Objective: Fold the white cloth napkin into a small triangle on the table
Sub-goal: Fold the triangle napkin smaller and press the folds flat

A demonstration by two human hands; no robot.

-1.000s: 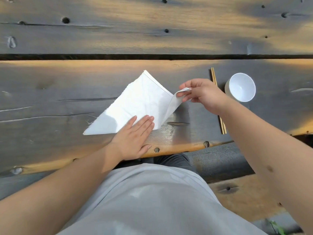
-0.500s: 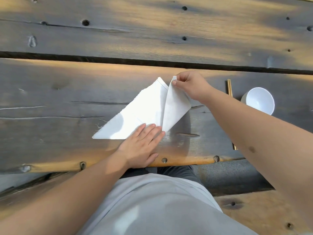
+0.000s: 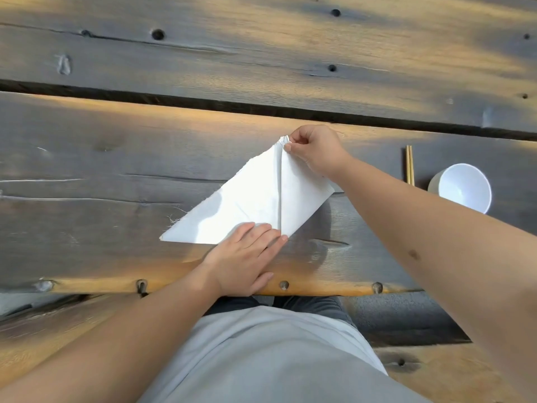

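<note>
Right hand grip pinching napkin tip, left hand flat on it; chopsticks, bowl well right.

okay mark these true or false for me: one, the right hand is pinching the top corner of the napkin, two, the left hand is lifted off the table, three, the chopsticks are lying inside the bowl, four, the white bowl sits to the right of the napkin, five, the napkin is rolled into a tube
1. The right hand pinches the far corner of the napkin. True.
2. The left hand is lifted off the table. False: it rests flat, fingers on the napkin's near edge.
3. The chopsticks lie inside the bowl. False: they lie on the table beside it, to its left.
4. The bowl sits to the right of the napkin. True.
5. The napkin is rolled into a tube. False: it lies flat as a triangle, with its right flap folded over along a centre crease.
</note>
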